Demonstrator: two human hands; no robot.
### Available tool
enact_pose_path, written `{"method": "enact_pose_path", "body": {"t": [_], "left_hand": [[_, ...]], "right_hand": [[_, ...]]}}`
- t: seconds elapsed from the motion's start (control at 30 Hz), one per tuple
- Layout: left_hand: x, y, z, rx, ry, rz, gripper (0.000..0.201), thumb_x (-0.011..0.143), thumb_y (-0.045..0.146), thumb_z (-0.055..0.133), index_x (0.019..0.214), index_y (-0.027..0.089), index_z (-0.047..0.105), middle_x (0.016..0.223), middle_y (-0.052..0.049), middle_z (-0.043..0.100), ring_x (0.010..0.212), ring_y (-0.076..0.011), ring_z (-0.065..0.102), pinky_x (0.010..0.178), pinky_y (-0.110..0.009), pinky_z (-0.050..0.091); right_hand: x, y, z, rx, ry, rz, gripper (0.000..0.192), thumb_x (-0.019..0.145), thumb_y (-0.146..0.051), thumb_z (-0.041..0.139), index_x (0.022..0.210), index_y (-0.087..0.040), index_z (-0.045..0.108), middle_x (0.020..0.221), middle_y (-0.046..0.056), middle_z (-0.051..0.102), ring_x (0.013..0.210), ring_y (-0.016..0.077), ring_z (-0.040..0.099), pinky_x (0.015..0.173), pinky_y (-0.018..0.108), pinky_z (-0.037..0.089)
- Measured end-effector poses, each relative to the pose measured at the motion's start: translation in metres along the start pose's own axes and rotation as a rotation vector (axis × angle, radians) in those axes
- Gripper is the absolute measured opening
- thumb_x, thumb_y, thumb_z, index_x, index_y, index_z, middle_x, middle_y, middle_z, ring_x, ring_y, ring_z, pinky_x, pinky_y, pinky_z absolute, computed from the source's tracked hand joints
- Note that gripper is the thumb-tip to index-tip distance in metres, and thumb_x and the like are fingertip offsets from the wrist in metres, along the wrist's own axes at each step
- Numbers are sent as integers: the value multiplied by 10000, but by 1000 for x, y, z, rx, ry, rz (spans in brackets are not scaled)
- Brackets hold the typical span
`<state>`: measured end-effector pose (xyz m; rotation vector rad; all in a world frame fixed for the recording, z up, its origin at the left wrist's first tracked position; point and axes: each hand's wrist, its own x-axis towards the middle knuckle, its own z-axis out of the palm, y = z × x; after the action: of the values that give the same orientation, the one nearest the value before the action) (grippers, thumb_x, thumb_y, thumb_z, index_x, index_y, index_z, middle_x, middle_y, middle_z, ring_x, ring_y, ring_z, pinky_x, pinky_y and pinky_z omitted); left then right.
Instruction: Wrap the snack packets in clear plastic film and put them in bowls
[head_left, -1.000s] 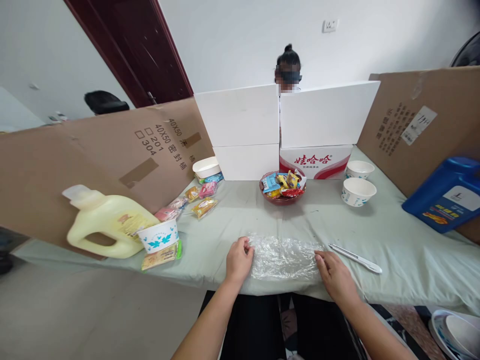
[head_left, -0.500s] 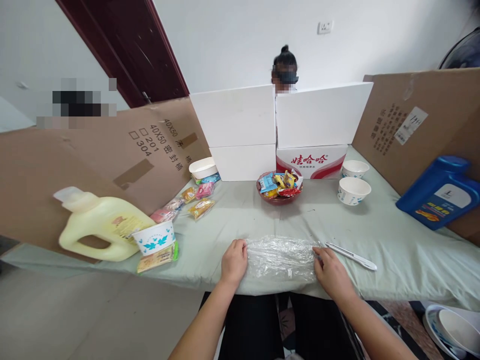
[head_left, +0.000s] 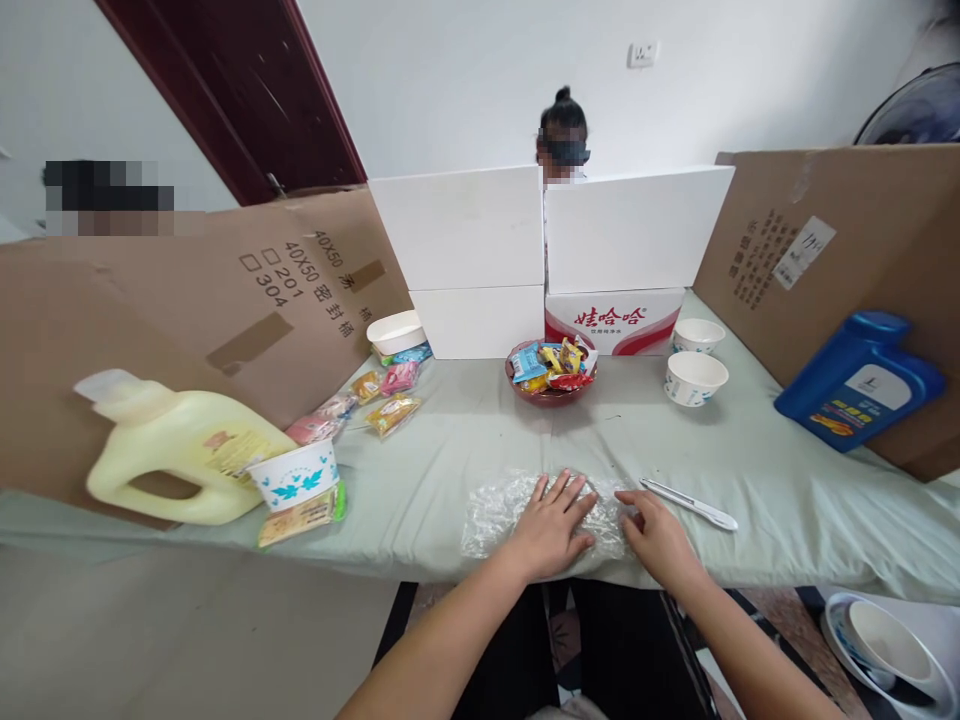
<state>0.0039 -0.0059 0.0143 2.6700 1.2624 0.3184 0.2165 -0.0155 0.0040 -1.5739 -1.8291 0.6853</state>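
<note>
A crinkled sheet of clear plastic film point(head_left: 491, 515) lies flat near the front edge of the table. My left hand point(head_left: 551, 525) rests on its middle, palm down with the fingers spread. At the film's right edge, my right hand point(head_left: 660, 540) has its fingers curled in, thumb and forefinger closed on that edge. Just beyond the right hand lies a slim white tool point(head_left: 694, 505) that looks like a utility knife. Behind the film stands a reddish bowl point(head_left: 551, 397) full of small wrapped snacks.
Left are a yellow jug point(head_left: 225, 425), a paper bowl point(head_left: 296, 475) on a packet, and several snack packets point(head_left: 394, 413). Two paper bowls point(head_left: 696, 380) and a blue bottle point(head_left: 855, 385) stand right. White boxes point(head_left: 457, 230) and cardboard point(head_left: 840, 230) wall the table. A person point(head_left: 562, 130) is behind.
My left hand has left the film's left edge and moved right, now lying open on its middle. The right hand stays at the right edge. The view has shifted slightly.
</note>
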Motion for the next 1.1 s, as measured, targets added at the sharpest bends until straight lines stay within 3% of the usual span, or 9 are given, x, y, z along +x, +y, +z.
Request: {"method": "enact_pose_path", "body": {"t": [0.1, 0.2, 0.33, 0.47, 0.6, 0.67, 0.9, 1.0, 1.1], "left_hand": [[-4, -2, 5, -1, -34, -23, 592, 946, 578, 369, 1465, 302, 294, 1571, -35, 230, 1457, -281, 125, 1164, -556, 135], [-4, -2, 2, -4, -54, -23, 595, 952, 586, 334, 1472, 301, 283, 1574, -37, 219, 1460, -281, 107, 1166, -557, 125], [-3, -1, -1, -14, -73, -26, 622, 949, 612, 299, 1485, 299, 256, 1578, -45, 200, 1462, -281, 95, 1163, -566, 125], [-3, -1, 2, -15, -77, -27, 697, 919, 664, 309, 1501, 291, 214, 1584, -54, 168, 1463, -293, 74, 1161, -577, 110], [-3, -1, 6, -5, -62, -24, 713, 911, 670, 330, 1504, 297, 199, 1589, -43, 145, 1464, -293, 63, 1165, -571, 91], [-3, -1, 7, 4, -63, -30, 715, 910, 659, 354, 1505, 297, 195, 1590, -42, 145, 1464, -296, 58, 1165, -571, 86], [-10, -2, -2, 10, -95, -55, 747, 899, 629, 429, 1511, 276, 183, 1587, -68, 151, 1460, -314, 73, 1159, -575, 113], [-13, -4, -5, 12, -94, -60, 746, 893, 614, 457, 1507, 280, 197, 1585, -70, 164, 1458, -320, 88, 1155, -581, 121], [-12, -3, -4, 21, -81, -64, 749, 886, 588, 494, 1504, 279, 206, 1583, -73, 172, 1457, -321, 89, 1153, -582, 122]], "right_hand": [[-7, 4, -11, 263, -121, 156, 477, 804, -415, 503, 1229, -198, 520, 1096, 83, 635, 638, 143, 621, 651, 321, 529], [-19, 4, -19, 318, -222, 96, 563, 770, -362, 554, 1307, -223, 455, 1121, 68, 617, 611, 111, 577, 630, 296, 506], [-30, 1, -30, 172, -292, 26, 515, 757, -257, 497, 1271, -226, 504, 1016, 38, 630, 618, 112, 535, 644, 289, 482], [-30, 4, -51, 11, -325, 18, 484, 762, -242, 464, 1240, -225, 539, 913, 20, 658, 675, 147, 586, 685, 302, 476], [-18, 6, -65, -216, -181, 51, 354, 849, -339, 428, 1126, -212, 607, 884, 41, 693, 809, 207, 646, 763, 337, 471], [-6, 5, -63, -306, -93, 60, 340, 891, -328, 383, 1123, -213, 603, 989, 57, 704, 901, 215, 655, 797, 331, 466], [33, 3, -37, -420, -23, 51, 326, 884, -185, 381, 1122, -158, 603, 1103, 105, 677, 1058, 219, 610, 919, 326, 419], [43, -1, -26, -460, 10, 80, 321, 916, -258, 377, 1123, -147, 596, 1017, 115, 689, 992, 234, 623, 864, 343, 432], [49, -11, -14, -515, 3, 79, 246, 898, -305, 454, 984, -154, 628, 922, 121, 687, 933, 255, 623, 837, 354, 422]]}}
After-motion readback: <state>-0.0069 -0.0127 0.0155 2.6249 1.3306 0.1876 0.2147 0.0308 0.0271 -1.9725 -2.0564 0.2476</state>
